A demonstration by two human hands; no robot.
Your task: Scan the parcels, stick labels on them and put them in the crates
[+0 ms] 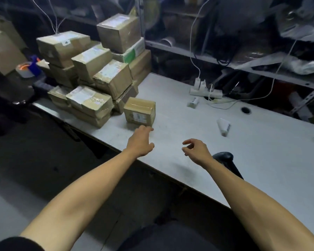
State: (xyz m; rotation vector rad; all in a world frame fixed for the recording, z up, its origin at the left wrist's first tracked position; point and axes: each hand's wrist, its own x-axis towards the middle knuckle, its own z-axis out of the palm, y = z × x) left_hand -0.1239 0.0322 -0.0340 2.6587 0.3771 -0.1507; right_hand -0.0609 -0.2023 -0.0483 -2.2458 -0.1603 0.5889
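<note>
A small taped cardboard parcel (140,111) with a printed label on its near side stands alone on the white table (261,151). Behind it to the left rises a stack of several brown parcels (98,69). My left hand (140,142) reaches toward the small parcel, its fingertips just short of the near bottom edge, holding nothing. My right hand (196,150) hovers over the table to the right, fingers loosely curled and empty. A black barcode scanner (225,159) lies on the table right behind my right wrist, partly hidden by my forearm.
Two white label rolls (223,126) (193,102) lie on the table, beside a white power strip (205,92) with cables. A blue tape dispenser (28,68) sits at the far left. Cluttered metal shelves (243,51) stand behind the table. The dark floor lies to the left.
</note>
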